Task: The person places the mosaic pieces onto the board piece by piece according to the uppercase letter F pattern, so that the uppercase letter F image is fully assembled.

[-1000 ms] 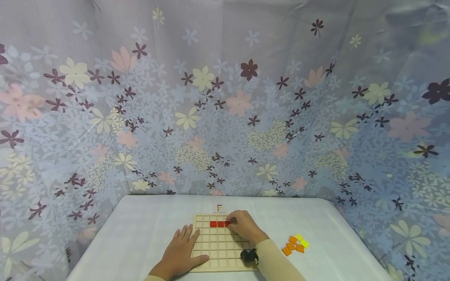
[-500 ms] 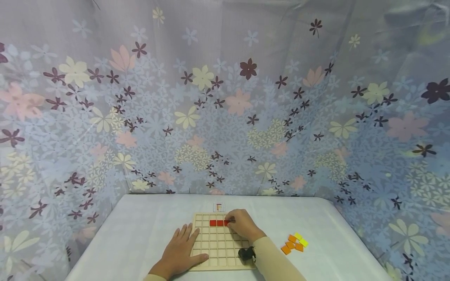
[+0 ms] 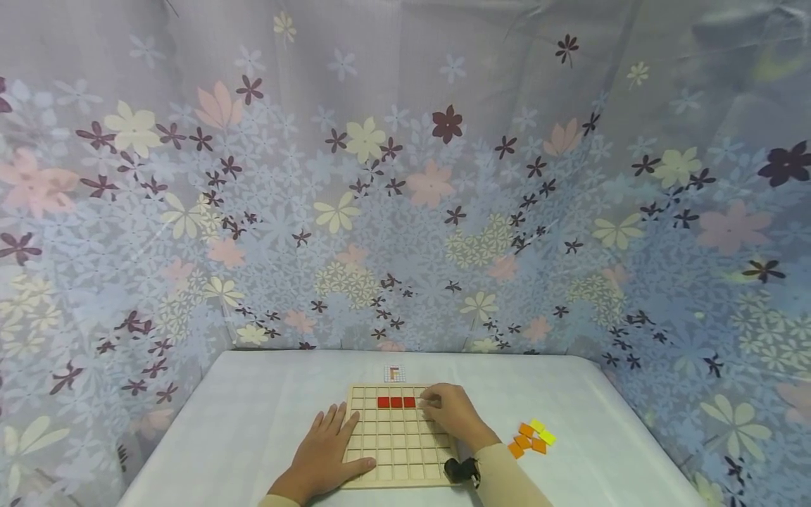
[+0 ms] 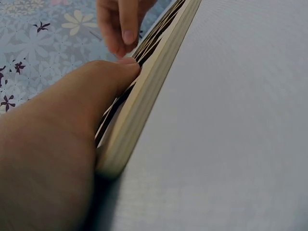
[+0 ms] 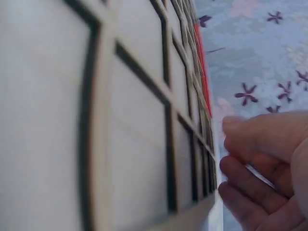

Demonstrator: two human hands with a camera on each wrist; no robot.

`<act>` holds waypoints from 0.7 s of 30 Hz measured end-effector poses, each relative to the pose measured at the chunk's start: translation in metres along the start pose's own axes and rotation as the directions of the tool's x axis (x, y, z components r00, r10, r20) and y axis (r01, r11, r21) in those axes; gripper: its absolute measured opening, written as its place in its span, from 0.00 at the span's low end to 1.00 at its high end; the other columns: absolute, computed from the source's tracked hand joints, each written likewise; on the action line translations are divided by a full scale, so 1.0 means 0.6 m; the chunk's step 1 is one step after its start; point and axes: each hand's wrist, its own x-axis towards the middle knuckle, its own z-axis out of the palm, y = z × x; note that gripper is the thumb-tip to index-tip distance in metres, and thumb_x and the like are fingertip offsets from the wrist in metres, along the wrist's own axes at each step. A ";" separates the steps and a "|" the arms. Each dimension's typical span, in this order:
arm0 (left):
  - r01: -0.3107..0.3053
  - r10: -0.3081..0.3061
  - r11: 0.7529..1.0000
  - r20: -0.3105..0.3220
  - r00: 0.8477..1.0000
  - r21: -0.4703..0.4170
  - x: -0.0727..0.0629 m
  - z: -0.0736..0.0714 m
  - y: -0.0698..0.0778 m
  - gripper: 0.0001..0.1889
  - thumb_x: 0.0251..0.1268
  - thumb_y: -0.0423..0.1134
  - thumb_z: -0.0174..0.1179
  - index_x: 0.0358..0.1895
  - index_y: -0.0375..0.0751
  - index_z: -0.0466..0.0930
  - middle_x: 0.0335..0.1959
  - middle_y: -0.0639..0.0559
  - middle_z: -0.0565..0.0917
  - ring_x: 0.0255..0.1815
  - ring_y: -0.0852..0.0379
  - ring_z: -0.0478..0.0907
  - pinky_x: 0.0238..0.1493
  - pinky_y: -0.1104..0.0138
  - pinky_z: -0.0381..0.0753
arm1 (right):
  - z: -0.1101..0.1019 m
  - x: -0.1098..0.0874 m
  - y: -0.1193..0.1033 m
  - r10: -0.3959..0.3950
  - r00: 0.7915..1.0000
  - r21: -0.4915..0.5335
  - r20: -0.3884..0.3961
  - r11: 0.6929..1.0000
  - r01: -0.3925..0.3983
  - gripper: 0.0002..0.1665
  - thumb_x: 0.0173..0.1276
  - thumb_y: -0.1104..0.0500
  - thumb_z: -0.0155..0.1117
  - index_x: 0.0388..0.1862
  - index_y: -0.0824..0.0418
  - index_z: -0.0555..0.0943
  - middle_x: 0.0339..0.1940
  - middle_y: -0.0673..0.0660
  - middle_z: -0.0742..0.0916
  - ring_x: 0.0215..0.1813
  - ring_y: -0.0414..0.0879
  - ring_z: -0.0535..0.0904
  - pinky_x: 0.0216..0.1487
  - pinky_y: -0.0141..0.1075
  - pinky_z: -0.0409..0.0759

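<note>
My left hand point(image 3: 324, 452) rests spread on the left side of a wooden grid board point(image 3: 398, 451). In the left wrist view its thumb point(image 4: 118, 72) lies along the board's edge. Three red square tiles point(image 3: 396, 403) sit side by side in cells of one row near the board's far edge. Just right of that row is my right hand point(image 3: 455, 415), fingers loosely bent over the board. Up close in the right wrist view, nothing shows between the thumb and fingers point(image 5: 250, 192), and the red tiles point(image 5: 204, 72) appear as a thin strip beyond the grid.
A small card point(image 3: 395, 373) printed with a coloured grid pattern lies behind the board. Several orange tiles point(image 3: 522, 442) and two yellow tiles point(image 3: 548, 438) lie loose to the right. A white cloth covers the table point(image 3: 253, 394), with a floral curtain point(image 3: 393, 211) behind it.
My right hand has let go of the rightmost red tile and drawn back to the right, so all three red tiles now show. The left hand has stayed in place.
</note>
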 end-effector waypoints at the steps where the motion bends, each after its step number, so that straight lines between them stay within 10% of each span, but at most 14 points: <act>1: -0.004 0.004 1.000 -0.005 1.000 -0.002 0.000 0.000 -0.001 0.55 0.64 0.81 0.53 0.78 0.35 0.70 0.79 0.29 0.62 0.80 0.29 0.57 0.75 0.35 0.52 | -0.004 -0.006 0.003 0.001 1.000 0.007 -0.010 1.000 -0.001 0.12 0.70 0.67 0.74 0.52 0.65 0.88 0.48 0.56 0.89 0.50 0.52 0.87 0.48 0.43 0.87; 21: -0.004 0.004 1.000 0.001 1.000 -0.027 -0.004 -0.006 0.005 0.54 0.66 0.79 0.53 0.78 0.34 0.68 0.79 0.28 0.61 0.80 0.29 0.54 0.76 0.35 0.50 | -0.125 -0.119 0.064 0.234 0.951 0.045 -0.203 0.972 -0.230 0.12 0.67 0.65 0.77 0.49 0.63 0.90 0.45 0.53 0.91 0.52 0.57 0.88 0.56 0.54 0.83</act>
